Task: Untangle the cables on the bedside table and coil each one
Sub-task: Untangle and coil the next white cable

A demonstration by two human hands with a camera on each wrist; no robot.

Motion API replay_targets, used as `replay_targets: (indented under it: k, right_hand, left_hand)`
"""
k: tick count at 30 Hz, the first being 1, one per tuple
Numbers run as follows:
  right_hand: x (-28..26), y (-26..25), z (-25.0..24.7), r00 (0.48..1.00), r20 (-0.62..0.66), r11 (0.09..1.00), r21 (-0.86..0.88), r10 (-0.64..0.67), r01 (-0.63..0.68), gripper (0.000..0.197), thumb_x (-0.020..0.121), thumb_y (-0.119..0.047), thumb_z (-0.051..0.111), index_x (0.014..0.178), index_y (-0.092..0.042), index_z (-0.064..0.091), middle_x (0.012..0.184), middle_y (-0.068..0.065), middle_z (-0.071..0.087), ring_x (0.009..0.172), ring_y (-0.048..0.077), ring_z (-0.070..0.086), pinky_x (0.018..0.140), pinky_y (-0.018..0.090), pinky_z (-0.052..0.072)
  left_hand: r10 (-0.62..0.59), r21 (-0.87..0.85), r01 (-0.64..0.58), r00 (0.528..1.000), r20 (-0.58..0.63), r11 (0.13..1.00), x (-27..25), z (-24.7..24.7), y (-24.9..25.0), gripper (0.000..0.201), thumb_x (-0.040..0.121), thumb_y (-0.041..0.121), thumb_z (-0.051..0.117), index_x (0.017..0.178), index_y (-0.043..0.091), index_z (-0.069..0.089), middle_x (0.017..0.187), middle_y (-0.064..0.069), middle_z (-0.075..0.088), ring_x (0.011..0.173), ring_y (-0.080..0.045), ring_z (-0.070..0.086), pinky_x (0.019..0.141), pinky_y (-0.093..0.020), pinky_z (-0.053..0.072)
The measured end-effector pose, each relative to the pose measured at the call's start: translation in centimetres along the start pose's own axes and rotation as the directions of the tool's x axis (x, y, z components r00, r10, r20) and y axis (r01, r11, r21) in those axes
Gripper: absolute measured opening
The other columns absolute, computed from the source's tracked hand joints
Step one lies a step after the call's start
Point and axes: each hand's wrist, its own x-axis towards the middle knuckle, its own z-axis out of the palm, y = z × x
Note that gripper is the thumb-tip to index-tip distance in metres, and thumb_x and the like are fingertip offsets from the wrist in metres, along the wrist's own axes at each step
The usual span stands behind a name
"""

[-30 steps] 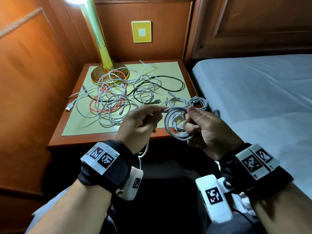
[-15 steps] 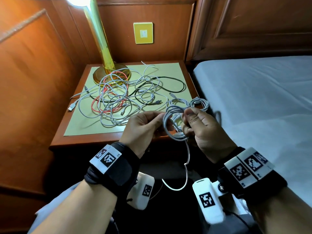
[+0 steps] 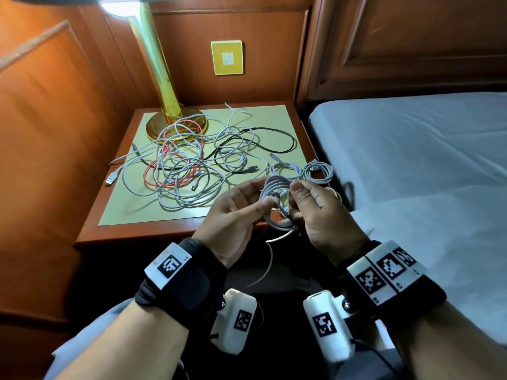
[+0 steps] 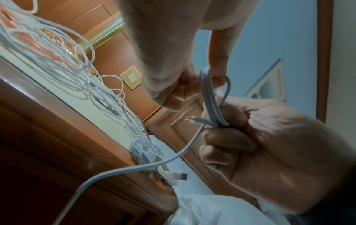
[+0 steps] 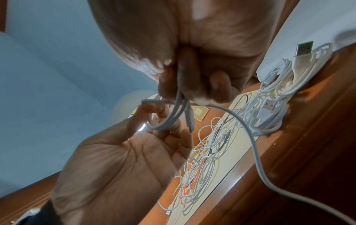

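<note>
At the bench's (image 3: 175,231) back left corner I see a brass lamp (image 3: 162,78), its base under loops of the tangled cables (image 3: 186,171), white, red and black, which spread across the middle of the bench top. One plug (image 3: 111,181) lies at the left edge. Off the front edge, my left hand (image 3: 233,212) pinches the half-wound gray cable (image 3: 274,193) between thumb and fingertips, so that grip is closed on it. The cable's loops stand between both hands, and its loose tail (image 4: 119,169) hangs down past the bench front. My right hand (image 3: 321,212) clamps the other side of the same loops in curled fingers, with one connector end (image 5: 189,121) poking out below. Just behind the hands, at the front right corner, lie two coiled white cables (image 3: 301,171), side by side. Right of the bench is the bed (image 3: 425,165).
</note>
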Motion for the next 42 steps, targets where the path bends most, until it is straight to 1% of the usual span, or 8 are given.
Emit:
replay_targets:
  k: [5, 10, 18, 25, 32, 36, 39, 42]
  right_hand:
    - [0.3, 0.5, 0.3, 0.999, -0.032, 0.995, -0.086, -0.044, 0.041, 0.033, 0.105, -0.031, 0.045, 0.090, -0.005, 0.060, 0.079, 0.009, 0.058, 0.070, 0.017, 0.056, 0.073, 0.043, 0.054]
    - [-0.1, 1.1, 0.8, 0.974, -0.065, 0.943, -0.272, -0.215, 0.190, 0.016, 0.104, -0.024, 0.047, 0.092, -0.021, 0.056, 0.073, -0.011, 0.058, 0.063, -0.001, 0.056, 0.063, 0.013, 0.045]
    - [0.1, 1.6, 0.4, 0.898, -0.160, 0.855, -0.411, -0.411, 0.318, 0.023, 0.100, -0.030, 0.043, 0.101, -0.016, 0.062, 0.074, -0.018, 0.059, 0.064, 0.003, 0.060, 0.063, 0.025, 0.053]
    - [0.3, 1.1, 0.8, 0.875, -0.104, 0.784, -0.504, -0.472, 0.363, 0.026, 0.101, -0.027, 0.044, 0.104, -0.010, 0.063, 0.072, -0.027, 0.052, 0.084, 0.013, 0.059, 0.058, 0.017, 0.035]
    - [0.5, 0.6, -0.4, 0.854, -0.099, 0.742, -0.551, -0.511, 0.381, 0.024, 0.100, -0.027, 0.045, 0.102, -0.011, 0.063, 0.070, -0.026, 0.050, 0.077, 0.011, 0.056, 0.063, 0.002, 0.034]
    - [1.4, 0.9, -2.0, 0.902, -0.139, 0.821, -0.488, -0.408, 0.296, 0.017, 0.105, -0.026, 0.044, 0.096, -0.022, 0.058, 0.071, -0.023, 0.054, 0.065, -0.008, 0.056, 0.062, 0.009, 0.041]
    - [1.1, 0.7, -2.0, 0.926, -0.125, 0.864, -0.421, -0.356, 0.275, 0.012, 0.104, -0.024, 0.046, 0.096, -0.025, 0.055, 0.079, -0.020, 0.060, 0.070, -0.005, 0.060, 0.073, 0.030, 0.057]
    - [0.9, -0.1, -2.1, 0.924, -0.172, 0.901, -0.340, -0.341, 0.269, 0.015, 0.105, -0.027, 0.044, 0.097, -0.022, 0.056, 0.080, -0.013, 0.061, 0.068, 0.001, 0.062, 0.074, 0.035, 0.058]
  left_hand:
    - [-0.114, -0.188, 0.120, 0.993, 0.040, 0.975, -0.1, 0.2, 0.5, 0.061, 0.070, -0.007, 0.046, 0.131, -0.007, 0.050, 0.083, -0.008, 0.069, 0.075, -0.013, 0.065, 0.087, -0.030, 0.047]
    - [-0.070, -0.051, 0.066, 0.994, -0.088, 0.997, 0.0, 1.0, 0.3, 0.044, 0.073, -0.005, 0.060, 0.116, -0.002, 0.057, 0.071, -0.002, 0.067, 0.060, -0.010, 0.062, 0.064, -0.021, 0.054]
    - [0.022, 0.467, 0.079, 0.978, -0.207, 0.881, 0.2, -0.6, 0.8, 0.031, 0.083, -0.008, 0.072, 0.107, 0.008, 0.060, 0.103, -0.016, 0.059, 0.075, -0.025, 0.065, 0.066, -0.034, 0.059]
    - [-0.078, 0.119, 0.153, 0.874, -0.480, 0.981, 0.5, -0.1, 0.2, 0.011, 0.091, -0.001, 0.066, 0.100, -0.003, 0.061, 0.068, -0.011, 0.068, 0.061, -0.019, 0.069, 0.066, -0.033, 0.060]
    - [-0.211, -0.149, 0.180, 0.950, -0.230, 0.972, 0.2, -0.4, 2.6, 0.029, 0.070, 0.002, 0.056, 0.098, 0.010, 0.060, 0.053, 0.004, 0.033, 0.038, -0.008, 0.030, 0.041, -0.019, 0.040]
    - [-0.109, 0.233, 0.137, 0.986, -0.129, 0.963, -0.2, -1.2, 2.3, 0.028, 0.074, 0.003, 0.063, 0.101, 0.009, 0.062, 0.055, 0.002, 0.037, 0.036, -0.008, 0.027, 0.039, -0.014, 0.025]
    - [-0.005, 0.612, 0.073, 0.994, -0.112, 0.787, -0.1, -1.7, 1.8, 0.012, 0.075, 0.017, 0.069, 0.086, 0.017, 0.066, 0.053, -0.001, 0.046, 0.039, -0.015, 0.033, 0.044, -0.019, 0.030]
    - [0.078, 0.454, -0.003, 0.986, -0.147, 0.891, 0.0, -2.0, 1.7, 0.013, 0.070, 0.022, 0.076, 0.069, 0.018, 0.064, 0.057, -0.007, 0.048, 0.044, -0.017, 0.043, 0.051, -0.028, 0.046]
